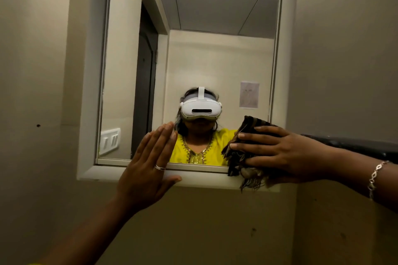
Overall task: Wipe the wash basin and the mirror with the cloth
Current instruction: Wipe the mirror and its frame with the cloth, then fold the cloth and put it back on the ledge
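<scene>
Beige wall (32, 71) fills the view on every side as we look up at a mirror set into it. Nearest to us, our two bare forearms rise from the bottom and right edges.

Our left hand (148, 168) is flat and holds nothing, with its fingers straight and close together. A ring (160, 167) sits on one finger. The thumb lies along the lower rail of the pale frame (88, 92), and the fingertips reach the glass, where they meet their own reflection.

Our right hand (280, 155), with a chain bracelet (375, 176) at the wrist, comes in from the right. Its fingers are spread and nearly straight over the cloth (235, 155) and press it to the surface. The thumb is hidden from us. The cloth is dark, striped and bunched. It covers the lower right corner of the mirror (215, 60) and its frayed end hangs over the lower rail. The two hands are well apart. Behind the right forearm a dark ledge (355, 144) runs along the wall.

Farther in, the glass shows a person in a yellow top (200, 150) wearing a white headset (200, 111). To the left of them are a white switch plate (109, 141) and a dark doorway (144, 82). A sheet of paper (249, 94) is stuck to the far wall on the right. Ceiling panels (215, 6) fill the top of the reflection.
</scene>
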A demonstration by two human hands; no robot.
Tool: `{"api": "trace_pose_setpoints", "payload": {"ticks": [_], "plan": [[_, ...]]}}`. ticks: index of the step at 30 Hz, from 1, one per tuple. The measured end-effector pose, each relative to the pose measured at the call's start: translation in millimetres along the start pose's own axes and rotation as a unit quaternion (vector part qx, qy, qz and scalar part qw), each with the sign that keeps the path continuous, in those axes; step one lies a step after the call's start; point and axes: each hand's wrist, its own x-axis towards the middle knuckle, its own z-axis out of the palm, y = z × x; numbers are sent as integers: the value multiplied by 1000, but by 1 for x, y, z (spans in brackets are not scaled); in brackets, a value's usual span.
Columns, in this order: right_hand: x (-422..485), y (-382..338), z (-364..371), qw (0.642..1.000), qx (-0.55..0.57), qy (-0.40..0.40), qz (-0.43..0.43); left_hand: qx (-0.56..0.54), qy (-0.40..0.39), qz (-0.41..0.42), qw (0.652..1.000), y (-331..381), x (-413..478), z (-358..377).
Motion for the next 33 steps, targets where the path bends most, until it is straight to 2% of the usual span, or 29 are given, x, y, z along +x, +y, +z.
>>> {"api": "trace_pose_setpoints", "payload": {"ticks": [5, 10, 19, 24, 27, 30, 32, 33], "plan": [[-17, -10, 3, 999, 21, 14, 46, 5, 3, 6, 1000, 0, 0, -1], [-27, -6, -7, 998, 43, 28, 38, 24, 7, 12, 1000, -1, -1, 1], [-19, -13, -35, 999, 18, -28, 27, 2, -19, 24, 1000, -2, -2, 0], [-22, -18, -48, 997, -22, -64, 47, -47, -8, -9, 999, 6, 4, -9], [-29, -19, -56, 992, -13, -74, 99, -86, 12, -9, 996, 21, 14, -13], [-35, -17, -68, 978, 43, -54, 196, -128, 13, 1, 992, 45, 31, -15], [-33, -18, -84, 939, 169, -29, 299, -160, 6, 8, 987, 65, 46, -17], [-31, -17, -92, 895, 257, -29, 365, -179, -4, 14, 984, 75, 53, -18]]}}
